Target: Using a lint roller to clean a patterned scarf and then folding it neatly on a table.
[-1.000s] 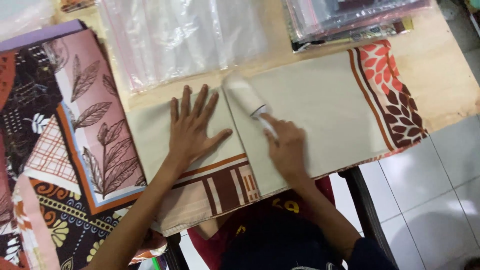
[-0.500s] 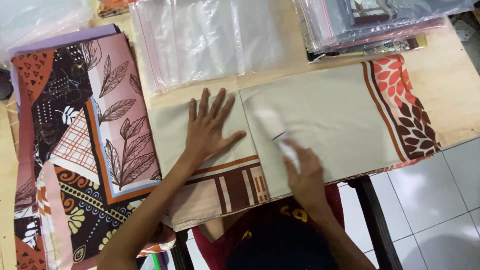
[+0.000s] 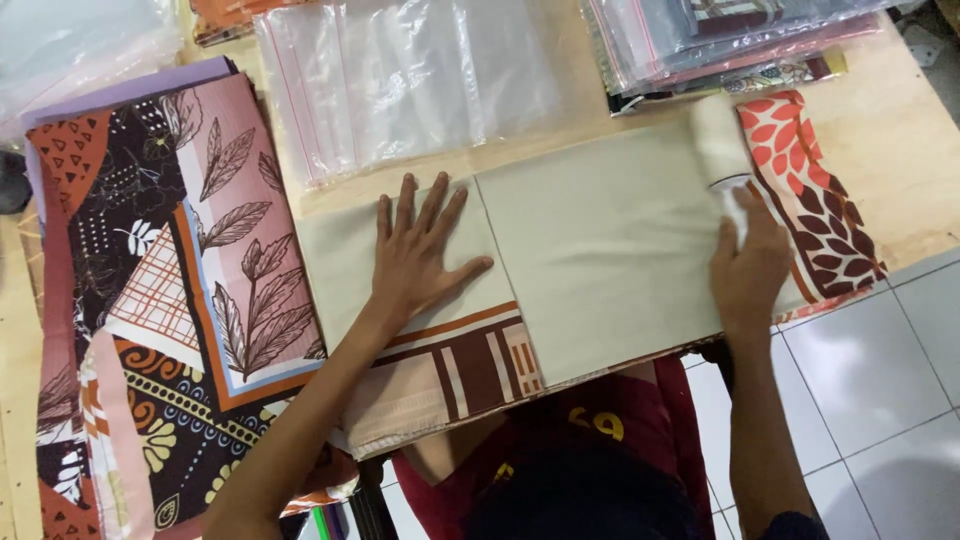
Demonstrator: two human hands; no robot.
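Observation:
A folded beige cloth (image 3: 600, 240) with brown borders and a red leaf-print end lies across the wooden table (image 3: 900, 130). My left hand (image 3: 418, 250) lies flat, fingers spread, on the cloth's left part and presses it down. My right hand (image 3: 750, 270) grips the white handle of a lint roller (image 3: 720, 140), whose pale cylinder rests on the cloth near the leaf-print end at the right.
Clear plastic zip bags (image 3: 400, 80) lie behind the cloth. A stack of bagged fabrics (image 3: 720, 40) sits at the back right. Patterned scarves (image 3: 170, 300) in pink, brown and orange cover the left. White floor tiles (image 3: 880, 380) show at the right.
My right hand has carried the lint roller from the cloth's middle, down toward the near edge, then out to the right end. My left hand stays flat on the cloth.

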